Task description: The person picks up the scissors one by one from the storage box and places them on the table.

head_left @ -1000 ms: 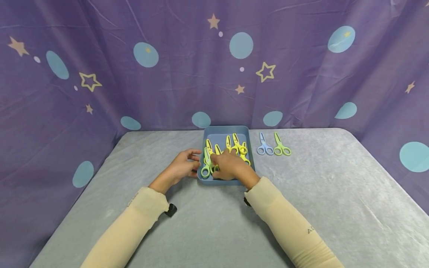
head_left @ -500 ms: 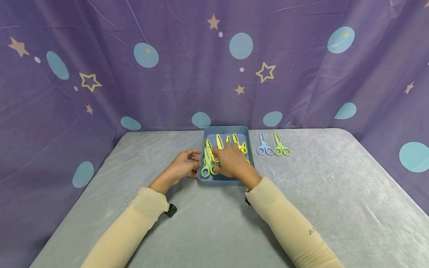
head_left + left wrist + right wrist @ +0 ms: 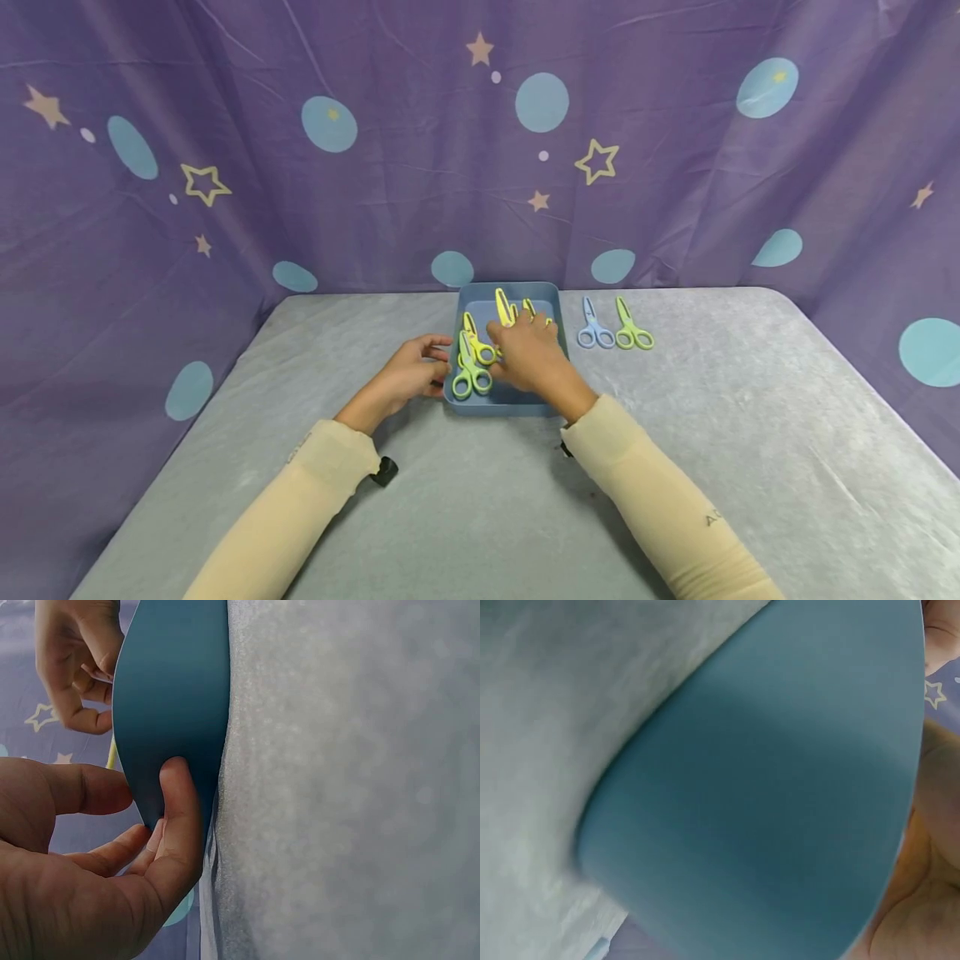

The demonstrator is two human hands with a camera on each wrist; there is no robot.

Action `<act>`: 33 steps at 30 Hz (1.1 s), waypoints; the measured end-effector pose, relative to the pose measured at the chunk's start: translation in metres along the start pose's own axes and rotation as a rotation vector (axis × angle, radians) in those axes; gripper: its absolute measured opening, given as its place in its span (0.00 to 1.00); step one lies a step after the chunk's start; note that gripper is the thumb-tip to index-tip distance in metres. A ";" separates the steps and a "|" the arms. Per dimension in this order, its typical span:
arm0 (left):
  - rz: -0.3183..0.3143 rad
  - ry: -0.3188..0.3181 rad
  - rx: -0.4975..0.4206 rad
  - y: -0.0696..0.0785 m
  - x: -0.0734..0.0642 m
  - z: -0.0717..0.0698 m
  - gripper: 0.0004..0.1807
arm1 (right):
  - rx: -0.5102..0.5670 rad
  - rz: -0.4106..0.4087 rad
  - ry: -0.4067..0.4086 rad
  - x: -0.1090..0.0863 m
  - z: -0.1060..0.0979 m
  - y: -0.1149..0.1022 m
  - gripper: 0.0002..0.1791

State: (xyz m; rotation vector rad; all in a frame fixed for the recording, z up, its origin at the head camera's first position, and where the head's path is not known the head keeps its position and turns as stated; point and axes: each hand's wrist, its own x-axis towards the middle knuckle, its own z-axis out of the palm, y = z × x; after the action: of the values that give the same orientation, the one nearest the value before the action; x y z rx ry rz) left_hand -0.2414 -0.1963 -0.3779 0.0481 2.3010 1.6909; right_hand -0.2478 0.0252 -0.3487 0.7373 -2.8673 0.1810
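Observation:
My left hand [image 3: 408, 371] rests at the left side of a blue-grey tray [image 3: 504, 410], its relaxed fingertips [image 3: 178, 776] against the outer wall in the left wrist view. Reaching over the front of the tray, my right hand [image 3: 531, 354] holds yellow scissors [image 3: 503, 305], whose blades point away from me past its fingers. Their handles are hidden under the hand. Inside the tray at left, light green scissors [image 3: 469, 367] lie partly over other yellow scissors [image 3: 480, 343]. More yellow blades show beyond the right fingers. The tray wall [image 3: 757, 780] hides most of that hand in the right wrist view.
To the right of the tray, blue scissors [image 3: 594, 329] and green scissors [image 3: 632, 329] lie side by side on the grey cloth-covered table [image 3: 750, 433]. A purple curtain [image 3: 405, 192] with stars and dots hangs behind and at the sides.
My right hand has moved right and slightly away from me within the tray, carrying the yellow scissors along. More of the green and yellow scissors at left is uncovered. My left hand stays put.

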 end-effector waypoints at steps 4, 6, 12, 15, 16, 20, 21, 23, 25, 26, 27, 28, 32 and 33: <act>0.002 -0.003 -0.002 0.000 0.001 0.000 0.28 | -0.010 0.005 0.032 -0.003 -0.003 0.007 0.19; 0.003 -0.003 -0.003 0.001 0.001 0.000 0.28 | -0.005 0.014 0.035 -0.004 -0.005 0.012 0.20; -0.002 -0.002 -0.002 0.002 -0.001 0.001 0.28 | 0.013 0.036 0.050 -0.006 -0.011 0.026 0.23; -0.007 -0.001 -0.002 0.002 -0.002 0.000 0.28 | 0.040 0.053 0.057 -0.009 -0.014 0.034 0.21; -0.008 -0.001 -0.003 0.001 -0.002 0.000 0.28 | 0.051 0.058 0.058 -0.010 -0.015 0.037 0.21; -0.009 -0.002 -0.007 0.001 -0.001 0.000 0.28 | 0.074 0.077 0.073 -0.015 -0.018 0.047 0.20; -0.010 -0.003 -0.008 0.001 -0.002 0.000 0.28 | 0.076 0.082 0.074 -0.015 -0.018 0.050 0.20; -0.011 -0.003 -0.010 0.001 -0.002 0.000 0.28 | 0.082 0.094 0.073 -0.016 -0.019 0.054 0.21; -0.012 -0.004 -0.010 0.001 -0.003 0.000 0.28 | 0.080 0.106 0.066 -0.017 -0.020 0.058 0.21; -0.011 -0.003 -0.011 0.001 -0.003 0.000 0.28 | 0.081 0.109 0.063 -0.018 -0.020 0.060 0.21; -0.011 -0.002 -0.012 0.001 -0.002 0.000 0.28 | 0.081 0.111 0.060 -0.018 -0.020 0.062 0.21; -0.011 -0.001 -0.013 0.001 -0.002 0.000 0.28 | 0.085 0.111 0.060 -0.019 -0.021 0.064 0.22; -0.016 0.001 -0.015 0.001 -0.002 0.000 0.28 | 0.091 0.111 0.068 -0.023 -0.023 0.075 0.21; -0.018 0.001 -0.015 0.001 -0.002 0.001 0.28 | 0.091 0.117 0.068 -0.024 -0.023 0.078 0.21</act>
State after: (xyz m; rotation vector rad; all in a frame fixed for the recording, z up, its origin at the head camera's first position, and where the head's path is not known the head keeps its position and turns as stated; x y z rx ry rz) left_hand -0.2395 -0.1957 -0.3765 0.0237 2.2826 1.6999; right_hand -0.2620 0.1074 -0.3365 0.5667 -2.8542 0.3480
